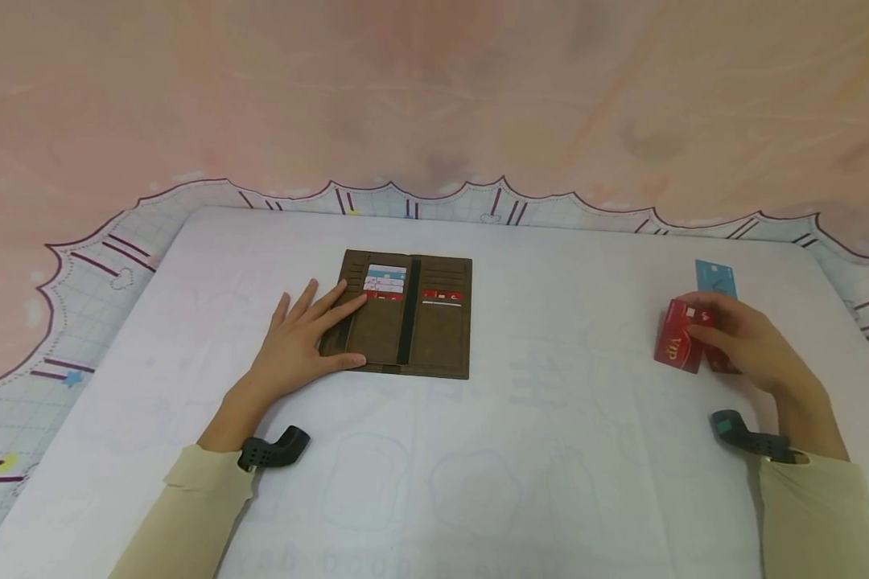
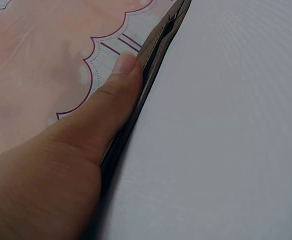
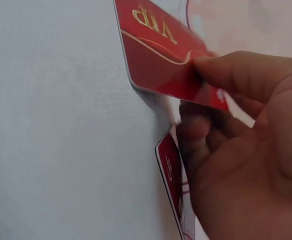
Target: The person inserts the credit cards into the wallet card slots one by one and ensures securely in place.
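White surface (image 1: 521,466). Left hand (image 1: 300,338), fingers spread, resting on open brown wallet (image 1: 442,342), cards (image 1: 385,277) in its slots. Right hand (image 1: 749,334), fingers pinching red VIP card (image 1: 677,339); second red card (image 1: 722,362) beneath that hand; blue card (image 1: 717,277) just beyond. Pink background (image 1: 434,96) behind.

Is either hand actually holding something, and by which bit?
The right hand pinches the red VIP card by its edge nearest that hand, thumb on the printed face. The left hand rests spread on the wallet, gripping nothing.
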{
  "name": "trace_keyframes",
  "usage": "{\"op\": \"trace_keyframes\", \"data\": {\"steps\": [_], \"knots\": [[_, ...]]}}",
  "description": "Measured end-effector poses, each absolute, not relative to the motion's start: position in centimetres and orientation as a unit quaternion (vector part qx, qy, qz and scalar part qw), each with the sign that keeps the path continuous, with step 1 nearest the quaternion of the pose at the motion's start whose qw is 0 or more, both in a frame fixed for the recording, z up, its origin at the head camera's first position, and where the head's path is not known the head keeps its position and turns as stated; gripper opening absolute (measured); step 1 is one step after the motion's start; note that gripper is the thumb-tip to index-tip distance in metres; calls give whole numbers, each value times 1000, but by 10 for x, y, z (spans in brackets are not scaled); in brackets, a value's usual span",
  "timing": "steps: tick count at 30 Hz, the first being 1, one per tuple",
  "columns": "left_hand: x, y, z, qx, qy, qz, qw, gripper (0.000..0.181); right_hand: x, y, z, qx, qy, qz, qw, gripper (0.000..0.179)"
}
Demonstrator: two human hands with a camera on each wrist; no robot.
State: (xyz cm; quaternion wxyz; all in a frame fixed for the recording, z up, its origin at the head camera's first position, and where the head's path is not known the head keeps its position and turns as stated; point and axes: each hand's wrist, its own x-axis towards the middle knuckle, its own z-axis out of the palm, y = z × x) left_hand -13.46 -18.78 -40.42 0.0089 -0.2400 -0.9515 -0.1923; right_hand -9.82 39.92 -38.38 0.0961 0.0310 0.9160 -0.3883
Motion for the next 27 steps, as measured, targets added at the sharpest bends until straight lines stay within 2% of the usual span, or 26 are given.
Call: {"op": "trace_keyframes", "data": {"steps": [9,20,27], "knots": [[-135,-188,-405,-237,-952,-192,11,85,-100,396,-373,73,910,-401,81,54],[-133,-188,-404,-236,-953,-191,11,84,-121,354,-348,136,899,-410,67,60],[-134,-188,-405,-235,-954,-188,8,84,-138,324,-340,111,862,-494,29,57]]}}
